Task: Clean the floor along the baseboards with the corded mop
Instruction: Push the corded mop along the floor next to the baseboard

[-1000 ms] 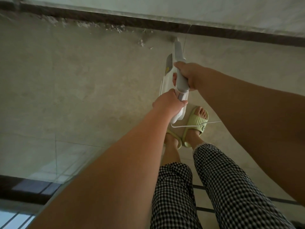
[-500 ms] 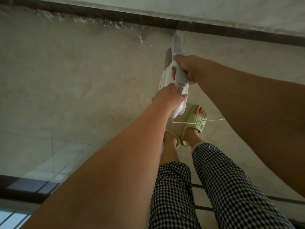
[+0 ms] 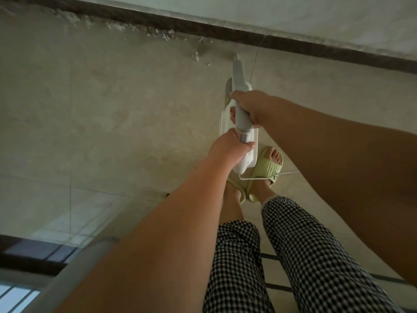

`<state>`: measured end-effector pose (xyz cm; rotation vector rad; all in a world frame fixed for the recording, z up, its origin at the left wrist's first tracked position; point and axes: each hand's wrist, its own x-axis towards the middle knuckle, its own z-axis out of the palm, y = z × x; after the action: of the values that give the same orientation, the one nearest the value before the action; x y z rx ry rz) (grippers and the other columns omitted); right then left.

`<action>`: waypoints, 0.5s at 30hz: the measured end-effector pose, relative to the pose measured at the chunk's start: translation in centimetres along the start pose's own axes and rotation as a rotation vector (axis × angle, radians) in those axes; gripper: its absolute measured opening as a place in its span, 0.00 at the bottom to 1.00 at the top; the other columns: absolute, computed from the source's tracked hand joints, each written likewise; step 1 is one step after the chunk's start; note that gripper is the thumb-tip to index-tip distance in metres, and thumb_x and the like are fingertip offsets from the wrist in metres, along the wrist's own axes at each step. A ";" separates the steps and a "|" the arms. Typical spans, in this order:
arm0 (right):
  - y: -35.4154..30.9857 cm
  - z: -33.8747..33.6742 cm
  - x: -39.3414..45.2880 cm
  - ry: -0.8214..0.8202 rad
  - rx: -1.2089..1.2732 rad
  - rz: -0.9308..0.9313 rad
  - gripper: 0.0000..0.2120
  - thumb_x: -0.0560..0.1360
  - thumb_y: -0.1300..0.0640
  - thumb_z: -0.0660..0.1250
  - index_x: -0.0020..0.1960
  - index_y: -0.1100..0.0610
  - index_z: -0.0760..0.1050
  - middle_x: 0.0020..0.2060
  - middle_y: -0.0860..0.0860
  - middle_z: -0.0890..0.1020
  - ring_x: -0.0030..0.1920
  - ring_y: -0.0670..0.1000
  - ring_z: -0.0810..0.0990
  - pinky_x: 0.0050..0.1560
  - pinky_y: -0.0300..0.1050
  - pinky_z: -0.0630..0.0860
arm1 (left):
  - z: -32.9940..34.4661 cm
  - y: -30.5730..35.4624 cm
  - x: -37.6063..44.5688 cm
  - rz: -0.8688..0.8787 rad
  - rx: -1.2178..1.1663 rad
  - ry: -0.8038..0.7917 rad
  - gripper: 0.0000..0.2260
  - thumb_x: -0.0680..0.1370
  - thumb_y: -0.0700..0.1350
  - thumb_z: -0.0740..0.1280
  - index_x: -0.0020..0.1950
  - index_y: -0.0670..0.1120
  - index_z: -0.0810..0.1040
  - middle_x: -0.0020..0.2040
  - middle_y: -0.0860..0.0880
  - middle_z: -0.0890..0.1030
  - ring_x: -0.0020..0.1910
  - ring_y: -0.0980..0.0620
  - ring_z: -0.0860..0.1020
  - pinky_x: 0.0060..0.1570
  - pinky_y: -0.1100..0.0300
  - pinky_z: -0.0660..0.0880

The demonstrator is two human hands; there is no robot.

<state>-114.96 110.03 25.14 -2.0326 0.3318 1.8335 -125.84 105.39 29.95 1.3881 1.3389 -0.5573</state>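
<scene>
I'm gripping the corded mop (image 3: 240, 123) with both hands, right hand (image 3: 250, 105) above left hand (image 3: 228, 147), working near the baseboard (image 3: 293, 45), and I'm guessing that debris (image 3: 195, 56) is next.

No text or label can be read anywhere.

A pale beige tiled floor (image 3: 94, 123) with thin grout lines runs up to a dark brown baseboard (image 3: 316, 47) at the foot of a light wall (image 3: 293, 16). Crumbled grey debris (image 3: 158, 33) lies along the skirting at upper left. At lower left, a dark-framed window (image 3: 24, 258) reflects on the glossy tiles, casting soft, dim daylight.
</scene>
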 end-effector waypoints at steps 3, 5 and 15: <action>-1.0 0.0 0.0 0.013 -0.017 -0.006 0.13 0.77 0.48 0.66 0.49 0.58 0.70 0.28 0.51 0.76 0.25 0.47 0.74 0.27 0.38 0.75 | -0.5 0.6 0.3 0.008 0.001 0.016 0.21 0.78 0.56 0.66 0.66 0.45 0.71 0.59 0.47 0.79 0.57 0.46 0.78 0.53 0.55 0.73; -1.7 0.0 -0.1 0.017 -0.025 -0.017 0.13 0.78 0.49 0.66 0.47 0.58 0.70 0.28 0.50 0.76 0.26 0.46 0.74 0.27 0.38 0.76 | -0.8 1.1 0.6 0.009 0.002 0.025 0.21 0.78 0.56 0.65 0.66 0.45 0.71 0.59 0.47 0.79 0.57 0.46 0.78 0.52 0.55 0.73; -3.5 -0.8 0.0 0.025 -0.062 -0.048 0.12 0.79 0.49 0.64 0.51 0.58 0.69 0.29 0.51 0.75 0.25 0.46 0.74 0.26 0.36 0.75 | -1.1 2.6 1.6 0.027 0.003 0.041 0.22 0.78 0.56 0.66 0.66 0.44 0.71 0.60 0.46 0.79 0.58 0.45 0.78 0.56 0.53 0.74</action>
<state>-112.77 112.80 25.60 -2.0875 0.2338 1.8118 -123.44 107.61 29.83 1.4246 1.3500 -0.5155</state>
